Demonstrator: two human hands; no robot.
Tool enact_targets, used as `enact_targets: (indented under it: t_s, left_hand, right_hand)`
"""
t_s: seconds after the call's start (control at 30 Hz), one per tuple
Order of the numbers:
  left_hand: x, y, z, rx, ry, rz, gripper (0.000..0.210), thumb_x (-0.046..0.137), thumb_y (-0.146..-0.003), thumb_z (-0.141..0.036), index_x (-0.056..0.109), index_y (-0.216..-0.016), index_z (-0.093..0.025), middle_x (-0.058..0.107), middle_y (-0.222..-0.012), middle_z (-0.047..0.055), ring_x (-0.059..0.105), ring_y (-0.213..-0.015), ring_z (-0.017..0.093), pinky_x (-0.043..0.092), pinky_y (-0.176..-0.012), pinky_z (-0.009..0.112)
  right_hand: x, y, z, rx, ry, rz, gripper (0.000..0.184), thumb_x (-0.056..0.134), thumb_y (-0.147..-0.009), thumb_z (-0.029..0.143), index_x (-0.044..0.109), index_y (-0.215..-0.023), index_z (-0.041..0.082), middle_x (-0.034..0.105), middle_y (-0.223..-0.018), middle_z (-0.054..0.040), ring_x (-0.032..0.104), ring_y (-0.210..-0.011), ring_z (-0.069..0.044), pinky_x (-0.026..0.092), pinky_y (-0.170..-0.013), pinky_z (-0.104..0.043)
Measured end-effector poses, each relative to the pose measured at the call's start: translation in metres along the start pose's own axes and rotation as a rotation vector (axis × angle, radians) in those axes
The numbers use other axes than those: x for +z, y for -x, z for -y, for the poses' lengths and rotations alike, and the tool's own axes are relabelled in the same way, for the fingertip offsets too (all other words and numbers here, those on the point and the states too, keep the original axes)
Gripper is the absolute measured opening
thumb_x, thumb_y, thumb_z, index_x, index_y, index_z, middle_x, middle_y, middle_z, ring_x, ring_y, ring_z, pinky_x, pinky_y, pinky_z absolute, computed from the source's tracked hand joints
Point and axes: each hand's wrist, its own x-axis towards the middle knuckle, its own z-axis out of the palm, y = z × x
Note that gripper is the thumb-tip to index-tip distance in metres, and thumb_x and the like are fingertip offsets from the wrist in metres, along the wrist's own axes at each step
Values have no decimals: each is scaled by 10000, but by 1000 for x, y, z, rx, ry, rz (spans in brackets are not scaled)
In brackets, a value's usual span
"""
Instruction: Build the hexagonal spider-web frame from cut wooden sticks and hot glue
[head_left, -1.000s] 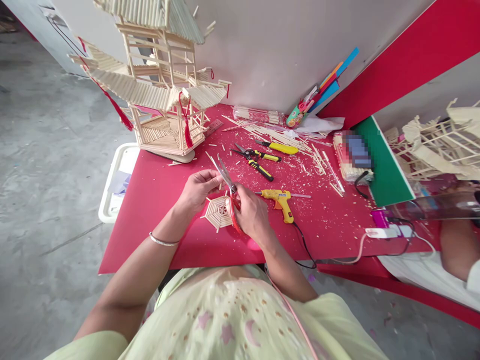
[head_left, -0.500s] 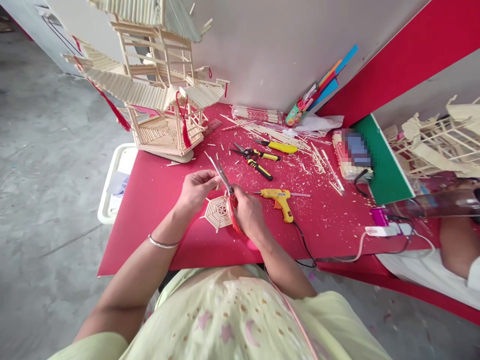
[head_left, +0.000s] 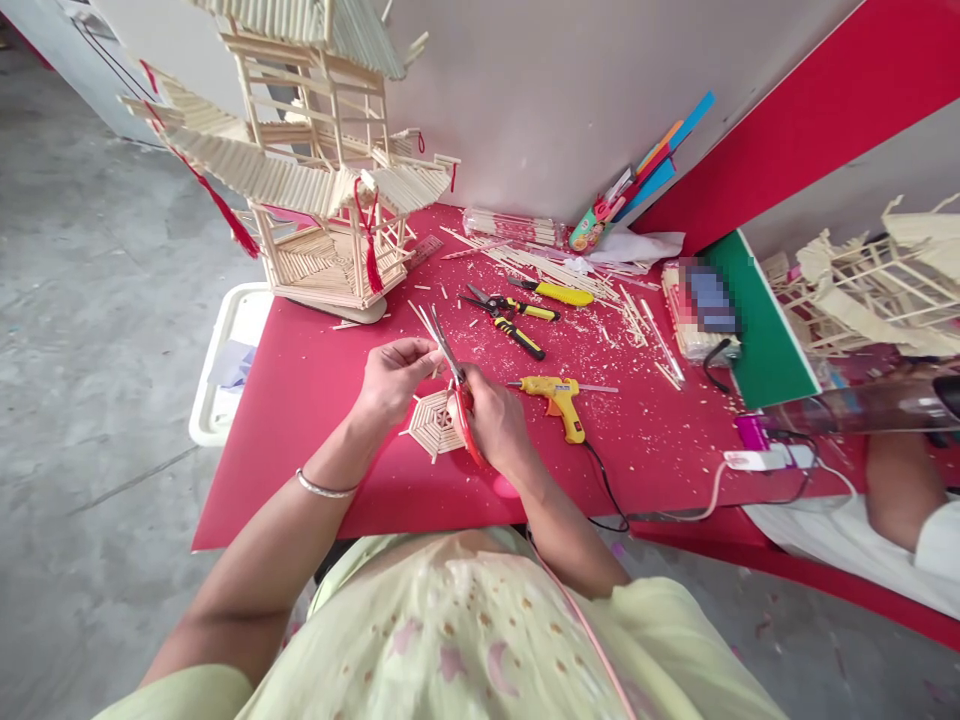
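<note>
My right hand (head_left: 496,420) is closed round the red handles of a pair of scissors (head_left: 462,410), whose blades point up and to the left. Between the fingertips of my left hand (head_left: 396,378) is a thin wooden stick (head_left: 421,316), close against the blades. The blades look slightly apart. Under my hands a small web-shaped panel of sticks (head_left: 430,428) lies on the red table (head_left: 300,510), its right side partly hidden by the scissors and right hand.
A stick-built pagoda (head_left: 322,190) with red tassels stands at the back left. Cutting pliers (head_left: 517,325), a yellow utility knife (head_left: 559,292), a yellow glue gun (head_left: 556,398) and loose sticks (head_left: 540,262) lie beyond my hands. At right, another person's arm (head_left: 904,485) rests near a power strip (head_left: 772,458).
Both hands hold almost the same pose, with the stick still at the scissors. The scissor blades appear a little shifted, and the view has moved slightly.
</note>
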Motion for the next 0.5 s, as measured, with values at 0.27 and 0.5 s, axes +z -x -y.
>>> enact_targets:
  t_s: [0.27,0.5]
  left_hand:
    - [9,5,-2,-19,7,-10,320,948,-637,-381,781,-764,-139,701,-670,40,589,-594,109,463,-599,248]
    - [5,0,-1,-31,28,-19,333,933,-667,-396,744,-758,-138,667,-644,20,561,-576,89,427,-568,223]
  right_hand:
    - [12,-3,-6,51,16,-56,318,451,-992,312,641,-1228,215,765,-798,-45,673,-659,-203,362,-621,-283]
    - [-20,-5,-25,65,69,-93,414,498,-1015,471,648,-1312,226,758,-810,-46,680,-711,-216,389,-652,-292]
